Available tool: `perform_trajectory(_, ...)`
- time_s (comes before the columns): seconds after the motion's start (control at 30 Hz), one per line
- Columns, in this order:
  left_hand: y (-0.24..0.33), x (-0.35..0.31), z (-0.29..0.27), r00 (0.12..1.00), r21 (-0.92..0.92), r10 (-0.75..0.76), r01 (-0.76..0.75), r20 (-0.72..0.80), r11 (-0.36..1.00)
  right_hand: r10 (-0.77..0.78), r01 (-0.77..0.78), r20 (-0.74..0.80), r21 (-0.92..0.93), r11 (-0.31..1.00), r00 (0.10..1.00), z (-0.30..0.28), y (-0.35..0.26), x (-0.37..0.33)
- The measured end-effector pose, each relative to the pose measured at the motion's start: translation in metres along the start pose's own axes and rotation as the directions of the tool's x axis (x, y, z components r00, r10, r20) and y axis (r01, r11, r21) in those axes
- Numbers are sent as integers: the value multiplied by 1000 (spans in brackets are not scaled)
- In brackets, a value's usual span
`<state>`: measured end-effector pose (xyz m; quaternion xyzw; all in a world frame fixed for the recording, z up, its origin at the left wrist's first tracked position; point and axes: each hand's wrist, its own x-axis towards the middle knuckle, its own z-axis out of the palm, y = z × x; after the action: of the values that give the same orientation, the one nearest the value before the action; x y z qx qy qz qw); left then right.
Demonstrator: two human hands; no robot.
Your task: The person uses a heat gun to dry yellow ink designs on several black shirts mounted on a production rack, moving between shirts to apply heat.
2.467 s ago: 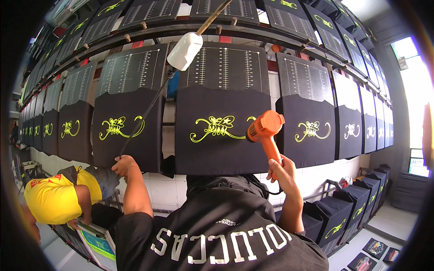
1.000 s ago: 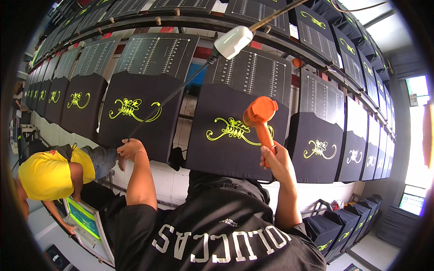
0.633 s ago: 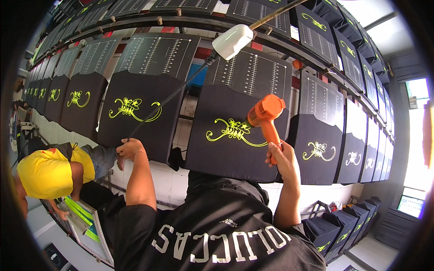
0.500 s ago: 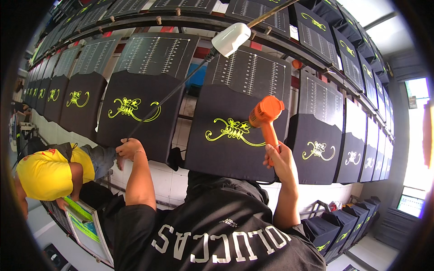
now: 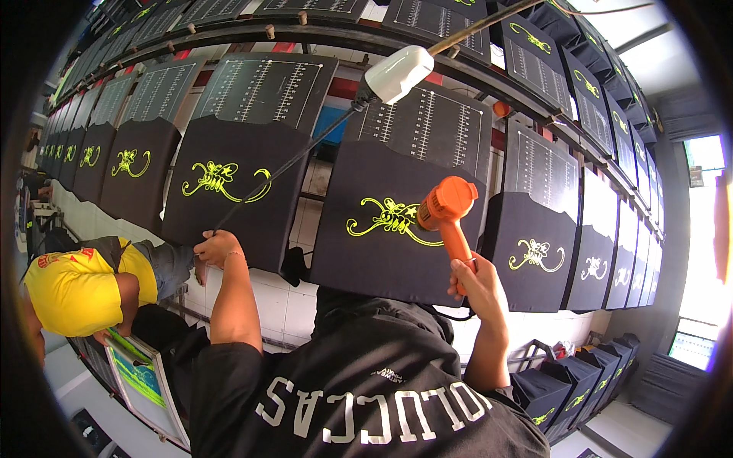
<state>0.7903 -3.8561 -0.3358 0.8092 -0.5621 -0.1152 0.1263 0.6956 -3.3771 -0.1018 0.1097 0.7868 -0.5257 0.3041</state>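
Note:
My right hand [image 5: 481,288] is closed round the handle of an orange heat gun [image 5: 450,204]. Its round head hangs over the right part of a neon-yellow line print [image 5: 391,217] on a black garment [image 5: 366,263], stretched over a dark board with white measuring marks. My left hand [image 5: 219,249] is closed on a thin black cord [image 5: 294,162]. That cord runs up to a white plastic connector [image 5: 398,75] hanging from a brownish cable. Beside my left hand lies another black garment [image 5: 237,153] with the same yellow print.
Rows of boards with printed black garments curve away on both sides; some prints on the right [image 5: 538,256] look paler. At the left, a person in a yellow shirt [image 5: 76,286] bends by a framed screen [image 5: 141,374]. More covered boards [image 5: 546,393] stand at lower right.
My right hand and the heat gun have come slightly toward me. The white connector has shifted a little to the right. At left, the person in yellow and the frame have moved slightly left.

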Motion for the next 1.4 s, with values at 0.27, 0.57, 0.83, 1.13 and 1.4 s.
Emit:
perform_trajectory(0.27,-6,5,10,998,17,32,-31,-59,999,-33,34,58,-13,999,998,11,-2,9)
perform_trajectory(0.57,-4,4,4,1000,17,6,-6,-10,1000,-78,79,106,-7,997,991,23,-13,28)
perform_trajectory(0.83,0,-5,-5,999,7,29,-29,-19,1000,-85,95,134,-72,993,987,38,-29,40)
perform_trajectory(1.13,0,-3,-8,999,29,33,-32,-27,999,-43,76,205,-154,985,978,30,-41,28)
perform_trajectory(1.4,3,-5,-12,999,9,45,-45,-16,999,-93,133,302,-116,984,949,60,-49,47)
